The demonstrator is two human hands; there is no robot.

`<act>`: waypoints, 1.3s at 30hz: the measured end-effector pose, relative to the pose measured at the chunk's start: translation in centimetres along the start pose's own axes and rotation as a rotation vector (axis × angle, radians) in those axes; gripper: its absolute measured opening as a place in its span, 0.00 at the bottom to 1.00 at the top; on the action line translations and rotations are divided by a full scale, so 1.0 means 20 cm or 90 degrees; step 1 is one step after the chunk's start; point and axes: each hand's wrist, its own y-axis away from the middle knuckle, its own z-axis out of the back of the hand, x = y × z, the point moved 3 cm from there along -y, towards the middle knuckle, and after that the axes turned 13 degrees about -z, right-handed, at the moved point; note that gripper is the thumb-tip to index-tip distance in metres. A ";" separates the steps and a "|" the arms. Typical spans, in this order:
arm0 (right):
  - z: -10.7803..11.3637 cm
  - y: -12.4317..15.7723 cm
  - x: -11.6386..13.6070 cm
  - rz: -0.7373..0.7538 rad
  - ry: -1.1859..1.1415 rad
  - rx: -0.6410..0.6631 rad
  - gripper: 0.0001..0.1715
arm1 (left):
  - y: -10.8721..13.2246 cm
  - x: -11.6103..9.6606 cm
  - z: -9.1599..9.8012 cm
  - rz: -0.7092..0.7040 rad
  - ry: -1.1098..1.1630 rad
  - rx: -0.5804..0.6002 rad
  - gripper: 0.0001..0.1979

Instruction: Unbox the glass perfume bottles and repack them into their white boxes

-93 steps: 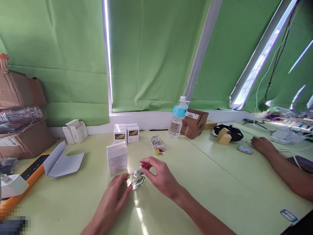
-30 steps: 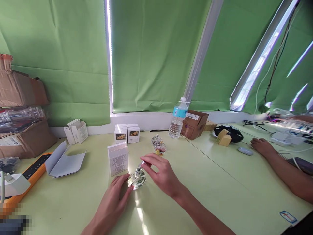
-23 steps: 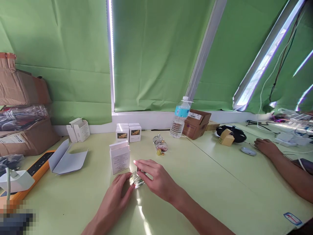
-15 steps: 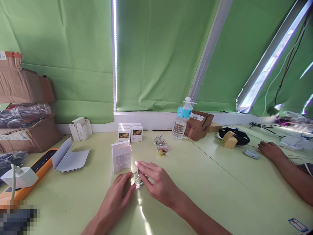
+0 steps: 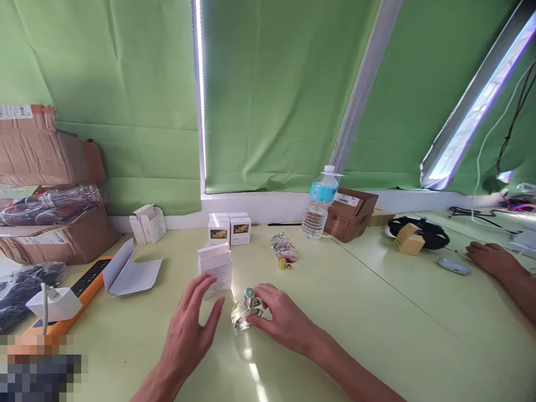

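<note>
A round glass perfume bottle (image 5: 243, 315) stands upright on the pale green table (image 5: 368, 318), topped by a short metal cap (image 5: 249, 297). My right hand (image 5: 282, 319) curls against the bottle's right side, its fingers on the glass. My left hand (image 5: 188, 329) hovers open with spread fingers, apart from the bottle and holding nothing. Nearest to it is an upright white carton (image 5: 215, 272). Farther back, a second glass bottle (image 5: 283, 247) lies on its side beside a small gold cap (image 5: 282, 263).
Several white cartons (image 5: 229, 230) and a water bottle (image 5: 320, 204) stand at the back, by a cardboard box (image 5: 349, 215). An orange power strip (image 5: 86, 290) lies left. On the right, a co-worker's hand (image 5: 492, 259) rests near a computer mouse (image 5: 454, 266).
My left hand has come off the bottle and opened. The bottle now stands with its cap in plain view instead of covered by both hands. The whole scene has shifted slightly in view.
</note>
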 end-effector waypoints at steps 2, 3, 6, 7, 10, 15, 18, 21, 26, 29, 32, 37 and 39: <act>0.00 0.00 0.00 -0.013 0.011 -0.001 0.07 | -0.05 0.05 0.06 0.026 -0.033 -0.057 0.21; -0.01 0.01 0.00 -0.014 0.014 0.001 0.07 | -0.08 0.07 0.08 0.038 -0.036 -0.061 0.22; -0.01 0.02 0.01 0.001 0.024 0.003 0.06 | -0.15 0.17 0.10 0.064 0.030 -0.010 0.23; -0.01 0.03 0.01 0.014 0.030 0.001 0.06 | -0.17 0.19 0.09 0.069 0.068 0.009 0.23; -0.01 0.05 0.02 0.081 0.052 -0.019 0.11 | -0.18 0.23 0.06 0.071 0.153 0.042 0.20; 0.04 0.08 0.06 0.181 0.021 -0.101 0.14 | -0.16 0.15 0.03 -0.014 0.076 0.044 0.13; 0.08 0.12 0.10 0.243 -0.010 -0.159 0.18 | -0.12 0.07 0.01 -0.107 0.039 0.094 0.13; 0.12 0.15 0.13 0.286 -0.042 -0.196 0.20 | -0.07 0.01 0.00 -0.158 0.004 0.152 0.18; 0.14 0.15 0.12 0.290 -0.056 -0.230 0.22 | -0.04 -0.06 -0.01 -0.198 0.022 0.179 0.18; 0.15 0.13 0.09 0.275 -0.036 -0.251 0.23 | -0.03 -0.06 -0.01 -0.196 0.041 0.178 0.17; 0.14 0.12 0.08 0.274 0.007 -0.256 0.22 | -0.02 -0.06 -0.01 -0.182 0.043 0.143 0.16; 0.11 0.12 0.08 0.247 0.083 -0.242 0.18 | -0.01 -0.05 -0.02 -0.159 0.024 0.126 0.22; 0.10 0.12 0.08 0.244 0.099 -0.229 0.17 | 0.00 -0.05 -0.02 -0.166 0.013 0.131 0.23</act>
